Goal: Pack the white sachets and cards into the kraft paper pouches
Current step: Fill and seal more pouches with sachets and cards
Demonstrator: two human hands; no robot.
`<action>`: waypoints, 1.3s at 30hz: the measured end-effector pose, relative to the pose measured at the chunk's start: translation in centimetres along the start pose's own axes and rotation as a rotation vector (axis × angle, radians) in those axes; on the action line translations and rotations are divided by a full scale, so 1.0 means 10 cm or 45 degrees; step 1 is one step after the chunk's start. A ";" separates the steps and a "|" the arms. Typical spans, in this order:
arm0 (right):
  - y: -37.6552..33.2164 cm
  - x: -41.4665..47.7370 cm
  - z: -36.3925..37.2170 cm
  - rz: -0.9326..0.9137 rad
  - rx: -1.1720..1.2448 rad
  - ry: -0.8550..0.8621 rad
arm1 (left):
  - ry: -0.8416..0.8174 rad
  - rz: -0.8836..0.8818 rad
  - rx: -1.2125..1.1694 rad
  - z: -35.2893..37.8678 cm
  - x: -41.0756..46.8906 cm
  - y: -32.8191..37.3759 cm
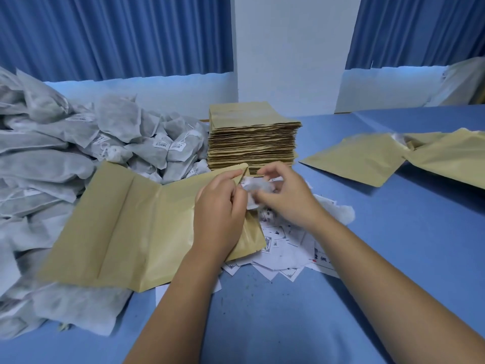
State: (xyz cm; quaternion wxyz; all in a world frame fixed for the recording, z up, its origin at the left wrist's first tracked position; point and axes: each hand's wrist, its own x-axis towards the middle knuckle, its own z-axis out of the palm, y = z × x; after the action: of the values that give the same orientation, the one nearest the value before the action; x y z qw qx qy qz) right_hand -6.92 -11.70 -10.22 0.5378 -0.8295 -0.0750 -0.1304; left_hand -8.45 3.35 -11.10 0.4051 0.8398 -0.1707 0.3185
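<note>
Head view shows one kraft pouch [147, 227] that lies flat on the bench [393, 258], its long axis from left to right and its open mouth toward the right. The left hand [220, 203] grips the edge of this mouth, and the right hand [286, 198] pinches a small white sachet [256, 186] just at the opening; it is blurred, so I cannot tell how much of it is inside. Printed cards [283, 245] lie scattered under both hands. A big pile of sachets [52, 153] fills the left side, a tall stack of pouches [253, 137] stands behind the hands, and a few more pouches [393, 158] lie at the right. The bench has a blue cover; behind are blue curtains [105, 35] and a white pillar [288, 48].
</note>
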 end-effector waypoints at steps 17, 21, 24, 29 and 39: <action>0.00 -0.02 0.16 -0.145 -0.457 -0.167 | -0.206 0.045 0.177 0.09 -0.05 0.10; 0.15 0.05 -0.06 -0.186 -1.029 0.025 | -0.255 -0.016 0.177 0.12 -0.06 0.06; 0.31 0.10 -0.07 -0.016 -1.284 -0.044 | -0.251 -0.047 0.156 0.10 -0.05 0.06; 0.34 0.13 -0.14 -0.039 -1.061 0.132 | -0.206 -0.073 0.141 0.04 -0.03 0.03; -0.07 0.00 0.04 0.354 0.247 0.021 | -0.183 -0.057 0.123 0.04 -0.02 0.04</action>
State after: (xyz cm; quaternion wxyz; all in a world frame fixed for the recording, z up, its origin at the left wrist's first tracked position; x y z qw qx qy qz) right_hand -7.06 -11.06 -9.80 0.6289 -0.7750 0.0325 -0.0536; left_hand -8.65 2.81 -11.17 0.3580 0.8826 -0.1651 0.2561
